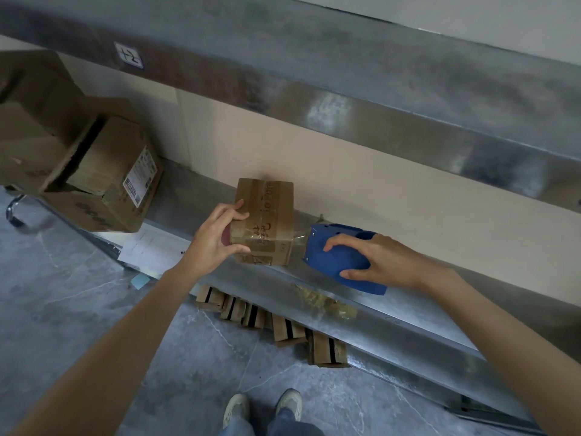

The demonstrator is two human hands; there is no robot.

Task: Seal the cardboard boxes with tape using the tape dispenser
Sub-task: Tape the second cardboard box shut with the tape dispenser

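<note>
2 hands share this: our left hand (217, 237) clamps the small box (265, 221) on the metal shelf (393, 313), our right hand (374, 259) wraps the blue tape dispenser (341, 256) just beside it. We should keep the clear tape (298, 240) taut and pull level.

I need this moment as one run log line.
step: taping small box | left hand: grips box | right hand: grips blue tape dispenser | tape: stretched from box to dispenser
</note>
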